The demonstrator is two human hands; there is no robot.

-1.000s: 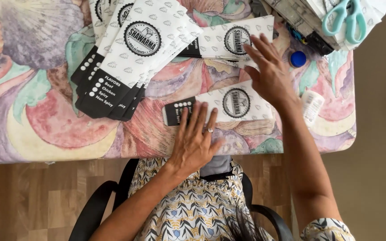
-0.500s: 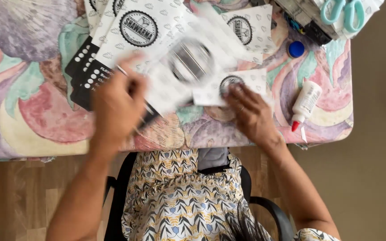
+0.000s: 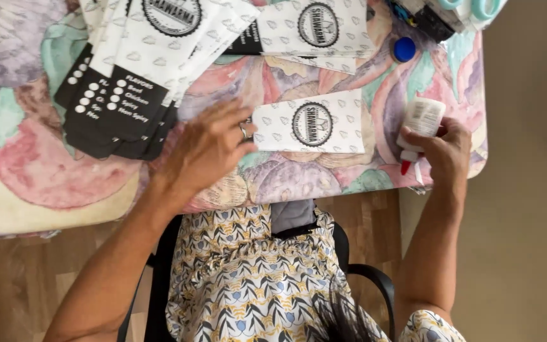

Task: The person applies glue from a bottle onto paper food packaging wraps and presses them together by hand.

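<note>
A: Where are the hands?

B: The left hand (image 3: 207, 149) lies open and flat, fingers spread, on the end of a white printed sleeve (image 3: 311, 123) that lies alone near the table's front edge. The palm seems to pin it so the paper does not slide.

A: And the right?

B: The right hand (image 3: 444, 149) is closed around a white glue bottle (image 3: 420, 123) at the table's right edge. The bottle's red tip (image 3: 405, 167) points down toward the person, tilted off upright, which suits a bottle being lifted rather than one standing at rest.

A: What else lies about?

B: A fanned stack of sleeves (image 3: 134, 63), white with black ends, sits at the upper left, overlapping like cards, probably so each can be drawn off singly. Another sleeve (image 3: 318, 28) lies farther back. A blue cap (image 3: 404, 49) rests apart from the bottle, near the far right corner, beside the teal scissors handles (image 3: 470, 6).

A: And the surface?

B: The table (image 3: 26, 164) wears a cloth of swirling pink, green and purple. Below it is a wooden floor (image 3: 7, 285); to the right, a plain beige floor or wall, I cannot tell which. The person sits in a black chair (image 3: 362, 272).
</note>
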